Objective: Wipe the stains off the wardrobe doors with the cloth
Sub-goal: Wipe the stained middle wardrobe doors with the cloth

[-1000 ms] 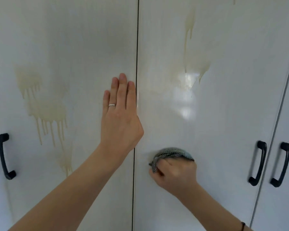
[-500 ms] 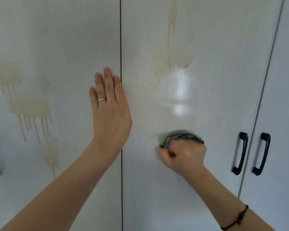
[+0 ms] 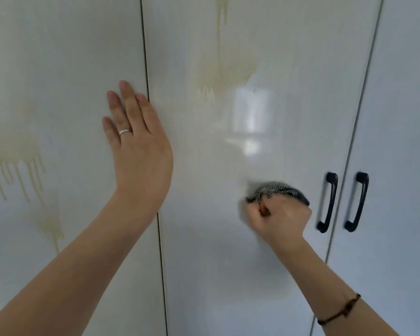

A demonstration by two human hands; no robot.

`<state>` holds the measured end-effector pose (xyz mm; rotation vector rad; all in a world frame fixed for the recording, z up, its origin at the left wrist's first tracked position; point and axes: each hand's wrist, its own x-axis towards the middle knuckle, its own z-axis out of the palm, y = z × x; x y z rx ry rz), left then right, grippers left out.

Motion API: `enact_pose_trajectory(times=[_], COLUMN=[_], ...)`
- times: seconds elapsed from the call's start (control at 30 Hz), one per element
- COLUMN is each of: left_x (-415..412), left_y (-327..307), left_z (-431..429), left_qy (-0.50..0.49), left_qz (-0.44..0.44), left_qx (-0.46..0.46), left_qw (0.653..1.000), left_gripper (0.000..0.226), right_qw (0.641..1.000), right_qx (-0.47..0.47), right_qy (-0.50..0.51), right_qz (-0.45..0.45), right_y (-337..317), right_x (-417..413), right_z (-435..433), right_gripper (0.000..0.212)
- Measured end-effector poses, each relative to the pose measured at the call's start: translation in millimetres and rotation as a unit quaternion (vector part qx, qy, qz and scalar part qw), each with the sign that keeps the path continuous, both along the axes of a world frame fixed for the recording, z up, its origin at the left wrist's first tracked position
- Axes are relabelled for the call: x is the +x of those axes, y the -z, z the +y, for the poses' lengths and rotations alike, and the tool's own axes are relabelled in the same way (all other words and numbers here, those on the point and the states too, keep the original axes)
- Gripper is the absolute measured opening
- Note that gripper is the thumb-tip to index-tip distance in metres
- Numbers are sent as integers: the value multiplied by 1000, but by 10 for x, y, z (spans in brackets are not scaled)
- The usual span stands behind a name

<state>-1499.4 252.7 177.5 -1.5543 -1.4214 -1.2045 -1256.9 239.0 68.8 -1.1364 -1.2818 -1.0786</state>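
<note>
Glossy white wardrobe doors fill the view. My left hand (image 3: 137,144) lies flat with straight fingers on the left door (image 3: 58,57), beside the seam. My right hand (image 3: 280,218) grips a bunched grey patterned cloth (image 3: 277,190) and presses it against the middle door (image 3: 216,275), just left of that door's black handle. A yellowish stain with drips (image 3: 222,73) sits higher up on the middle door. A larger dripping stain (image 3: 17,161) marks the left door, with a smaller patch (image 3: 50,225) below it.
Two black handles stand side by side at the right: one on the middle door (image 3: 327,202), one on the right door (image 3: 357,202). A dark seam (image 3: 349,146) separates those doors. A window reflection (image 3: 250,112) shines on the middle door.
My right hand has slid the cloth to the right across the middle door, toward the black handles. My left hand has stayed flat on the left door while the view turned right.
</note>
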Motion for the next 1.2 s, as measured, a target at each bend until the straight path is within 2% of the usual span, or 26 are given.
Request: enact_pose_trajectory(times=[0.1,0.17,0.27,0.33,0.47,0.57,0.7,0.87,0.93,1.03,1.13,1.2], left_x=[-11,26,59,53,73,81,76,70,68,106,133,102], left_y=[-7,-1,11,10,5,-3,-2,-10,-7,-11,6,42], left_z=[-13,-46,-56,-47,-31,-13,1,-19,-25,-7,-15,-33], left_qy=[-12,-13,-28,-31,-32,-22,-14,-26,-34,-47,-55,-69], left_qz=[8,4,3,1,-8,-17,-28,-18,-8,-3,-5,7], left_qx=[-5,-15,-22,-24,-15,-12,-7,-7,-10,-15,-20,-25], left_qw=[1000,1000,999,999,999,1000,999,999,999,999,998,997], left_gripper=[58,58,59,59,57,56,56,53,55,56,55,55], right_qw=[1000,995,977,969,994,995,997,993,991,991,992,992], right_qx=[-14,-38,-18,-11,-46,-56,-70,-30,-28,-62,-90,-98], right_qy=[-9,7,-20,-39,-1,-54,-34,-61,-80,-77,-80,-81], right_qz=[17,95,213,243,101,56,19,95,101,90,22,24], right_y=[-159,-631,-1283,-1290,-284,240,-213,-1333,-1504,-1146,-626,-536], right_x=[249,411,544,478,235,272,461,760,889,974,974,971], right_z=[-72,-110,-138,-153,-174,-157,-167,-202,-224,-224,-249,-234], right_gripper=[35,35,32,30,35,35,33,30,29,30,32,30])
